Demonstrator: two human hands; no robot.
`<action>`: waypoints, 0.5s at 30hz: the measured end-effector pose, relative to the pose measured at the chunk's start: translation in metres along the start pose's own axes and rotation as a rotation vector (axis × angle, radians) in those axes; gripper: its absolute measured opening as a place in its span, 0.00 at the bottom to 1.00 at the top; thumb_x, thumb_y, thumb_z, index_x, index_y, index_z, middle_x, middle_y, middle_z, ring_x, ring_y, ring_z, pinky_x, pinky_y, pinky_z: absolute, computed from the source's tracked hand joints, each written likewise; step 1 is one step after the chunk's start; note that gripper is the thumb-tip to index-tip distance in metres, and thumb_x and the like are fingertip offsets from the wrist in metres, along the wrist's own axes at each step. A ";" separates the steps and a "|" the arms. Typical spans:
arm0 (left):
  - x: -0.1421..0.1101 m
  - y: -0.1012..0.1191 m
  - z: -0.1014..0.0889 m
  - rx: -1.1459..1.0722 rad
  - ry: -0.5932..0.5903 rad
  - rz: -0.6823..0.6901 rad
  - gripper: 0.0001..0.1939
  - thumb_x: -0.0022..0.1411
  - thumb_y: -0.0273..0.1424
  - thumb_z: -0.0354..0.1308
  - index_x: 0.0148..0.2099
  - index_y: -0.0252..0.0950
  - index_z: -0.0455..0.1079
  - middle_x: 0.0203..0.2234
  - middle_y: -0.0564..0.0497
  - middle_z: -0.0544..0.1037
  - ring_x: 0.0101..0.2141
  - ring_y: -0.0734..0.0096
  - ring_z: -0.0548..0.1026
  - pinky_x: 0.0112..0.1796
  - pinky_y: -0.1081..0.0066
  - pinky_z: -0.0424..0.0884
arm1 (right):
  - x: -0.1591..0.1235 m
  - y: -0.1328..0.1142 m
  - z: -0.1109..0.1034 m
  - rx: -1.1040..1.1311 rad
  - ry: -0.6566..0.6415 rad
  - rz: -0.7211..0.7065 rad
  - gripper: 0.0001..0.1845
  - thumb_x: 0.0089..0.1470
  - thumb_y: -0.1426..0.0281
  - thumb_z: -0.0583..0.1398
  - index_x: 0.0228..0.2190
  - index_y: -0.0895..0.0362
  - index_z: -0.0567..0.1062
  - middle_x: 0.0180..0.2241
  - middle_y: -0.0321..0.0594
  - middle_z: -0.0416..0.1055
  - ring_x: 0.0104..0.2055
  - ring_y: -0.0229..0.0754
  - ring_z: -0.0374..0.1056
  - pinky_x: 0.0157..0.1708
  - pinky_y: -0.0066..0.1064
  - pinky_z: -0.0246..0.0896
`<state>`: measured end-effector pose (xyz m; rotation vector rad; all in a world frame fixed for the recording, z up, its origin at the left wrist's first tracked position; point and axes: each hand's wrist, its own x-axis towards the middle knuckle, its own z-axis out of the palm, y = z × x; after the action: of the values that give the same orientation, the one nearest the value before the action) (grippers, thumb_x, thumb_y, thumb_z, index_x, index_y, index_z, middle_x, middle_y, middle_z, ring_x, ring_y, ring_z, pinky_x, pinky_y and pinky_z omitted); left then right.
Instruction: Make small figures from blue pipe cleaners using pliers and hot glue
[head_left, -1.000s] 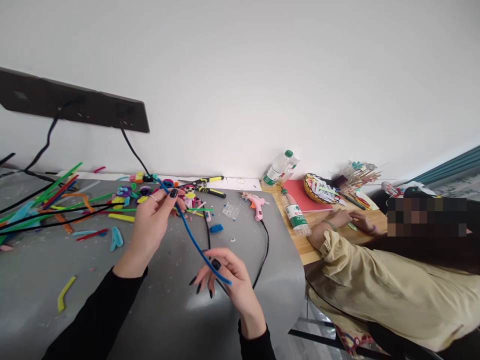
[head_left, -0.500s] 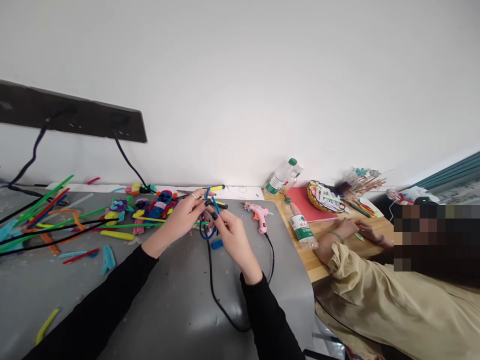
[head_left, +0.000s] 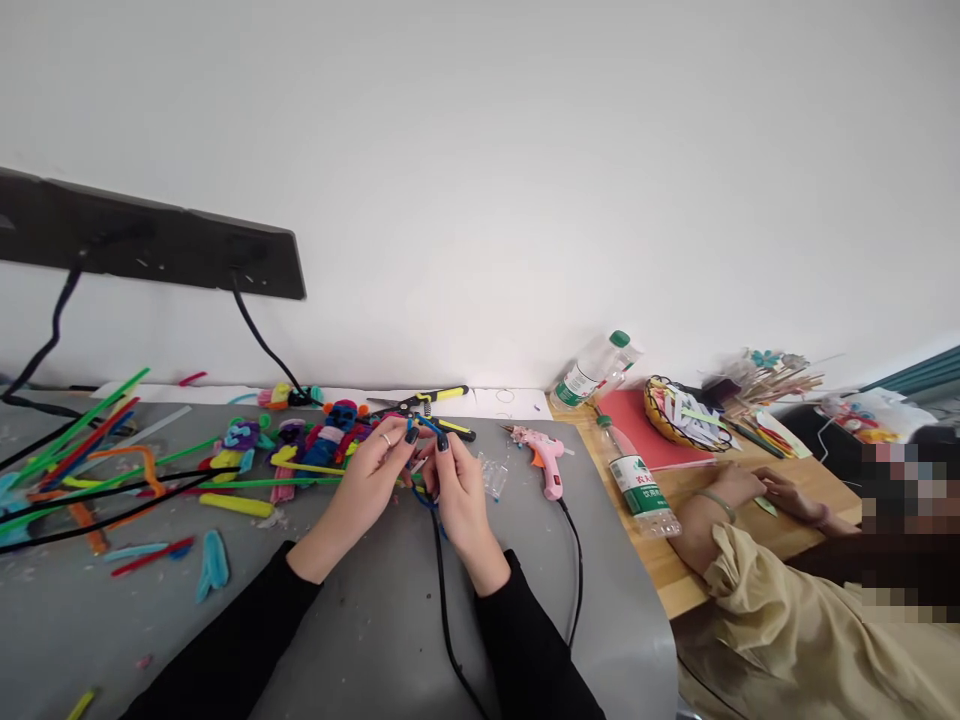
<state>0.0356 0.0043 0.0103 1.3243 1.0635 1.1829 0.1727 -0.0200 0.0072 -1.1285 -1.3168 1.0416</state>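
My left hand (head_left: 369, 487) and my right hand (head_left: 456, 482) meet over the grey table (head_left: 337, 620). Both pinch a blue pipe cleaner (head_left: 424, 426), bent into a small fold between the fingertips. Only short bits of it show past my fingers. Just behind my hands lie small figures made of pipe cleaners (head_left: 330, 425) and yellow-handled pliers (head_left: 431, 399).
Loose pipe cleaners (head_left: 90, 440) in many colours cover the left of the table. A pink glue gun (head_left: 546, 457) with a black cord lies to the right. Another person in a yellow sleeve (head_left: 795, 610) sits at a wooden table with water bottles (head_left: 637, 484) and a basket (head_left: 679, 412).
The blue pipe cleaner was stretched long between my hands. My hands came together and folded it small; the view shifted left, so the scene sits further right.
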 end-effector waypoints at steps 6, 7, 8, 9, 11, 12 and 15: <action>-0.001 -0.006 0.007 -0.314 0.089 -0.202 0.24 0.48 0.52 0.72 0.39 0.40 0.82 0.45 0.42 0.83 0.54 0.46 0.75 0.47 0.64 0.74 | -0.003 0.004 0.003 -0.094 -0.064 -0.047 0.26 0.69 0.48 0.49 0.39 0.56 0.73 0.20 0.29 0.58 0.22 0.35 0.54 0.25 0.28 0.50; -0.001 -0.006 0.007 -0.358 0.099 -0.225 0.24 0.46 0.52 0.74 0.38 0.40 0.83 0.44 0.42 0.83 0.55 0.45 0.74 0.48 0.64 0.74 | -0.004 0.004 0.004 -0.087 -0.072 -0.055 0.26 0.70 0.48 0.49 0.40 0.56 0.74 0.20 0.29 0.58 0.22 0.35 0.54 0.25 0.29 0.51; -0.001 -0.006 0.008 -0.398 0.094 -0.238 0.24 0.45 0.52 0.74 0.38 0.40 0.83 0.43 0.43 0.84 0.54 0.45 0.75 0.48 0.63 0.74 | -0.004 0.004 0.005 -0.073 -0.080 -0.062 0.25 0.70 0.49 0.49 0.40 0.56 0.73 0.20 0.29 0.58 0.22 0.35 0.54 0.25 0.29 0.51; -0.001 -0.005 0.008 -0.435 0.078 -0.240 0.24 0.45 0.51 0.74 0.39 0.40 0.83 0.40 0.43 0.84 0.52 0.46 0.76 0.47 0.63 0.74 | -0.005 0.004 0.006 -0.058 -0.087 -0.072 0.25 0.70 0.49 0.49 0.39 0.55 0.73 0.20 0.29 0.58 0.22 0.35 0.54 0.25 0.29 0.51; -0.002 -0.002 0.008 -0.498 0.028 -0.227 0.23 0.47 0.51 0.73 0.39 0.39 0.84 0.36 0.44 0.85 0.49 0.48 0.78 0.45 0.63 0.75 | -0.006 0.005 0.007 -0.033 -0.092 -0.092 0.23 0.70 0.51 0.49 0.35 0.54 0.70 0.21 0.30 0.58 0.22 0.35 0.54 0.25 0.29 0.51; -0.003 0.000 0.008 -0.518 0.000 -0.218 0.22 0.49 0.50 0.73 0.39 0.39 0.84 0.36 0.44 0.85 0.48 0.48 0.79 0.45 0.63 0.76 | -0.007 0.005 0.008 -0.024 -0.092 -0.100 0.22 0.70 0.51 0.49 0.33 0.54 0.69 0.21 0.30 0.58 0.22 0.35 0.53 0.25 0.29 0.50; -0.004 0.005 0.008 -0.527 -0.072 -0.205 0.21 0.53 0.50 0.71 0.39 0.38 0.84 0.39 0.42 0.85 0.49 0.47 0.79 0.48 0.62 0.76 | -0.006 0.007 0.008 -0.038 -0.085 -0.109 0.22 0.70 0.52 0.50 0.29 0.53 0.64 0.20 0.29 0.56 0.21 0.34 0.51 0.24 0.29 0.47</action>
<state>0.0428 -0.0014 0.0148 0.8202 0.7442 1.1484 0.1649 -0.0247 -0.0014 -1.0382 -1.4542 0.9970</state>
